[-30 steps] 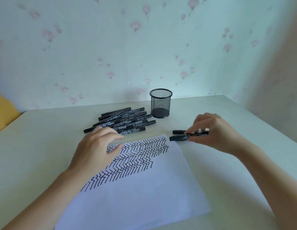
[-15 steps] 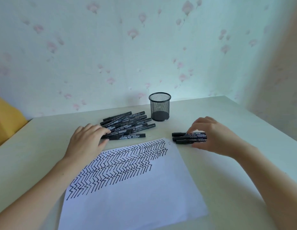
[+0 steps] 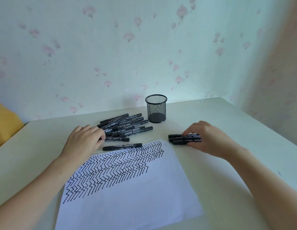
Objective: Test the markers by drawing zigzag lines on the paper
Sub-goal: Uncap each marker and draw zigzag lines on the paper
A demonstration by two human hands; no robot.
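A white paper (image 3: 127, 205) lies on the table, its upper left part filled with rows of black zigzag lines (image 3: 114, 168). Behind it sits a pile of black capped markers (image 3: 127, 125). One marker (image 3: 122, 146) lies apart along the paper's top edge. My left hand (image 3: 84, 140) is at the pile's left end, thumb and fingers closed on the end of the nearest pile marker (image 3: 117, 139). My right hand (image 3: 209, 138) rests to the right of the paper, fingers and thumb around three markers (image 3: 179, 139) lying side by side.
A black mesh pen cup (image 3: 156, 108) stands empty behind the pile, close to the wall. The pale table (image 3: 227, 180) meets walls at the back and on the right. Something yellow (image 3: 4, 123) sits past the table's left edge.
My left hand left the paper and went to the marker pile; one marker now lies apart by the paper's edge. My right hand lowered its marker beside two others.
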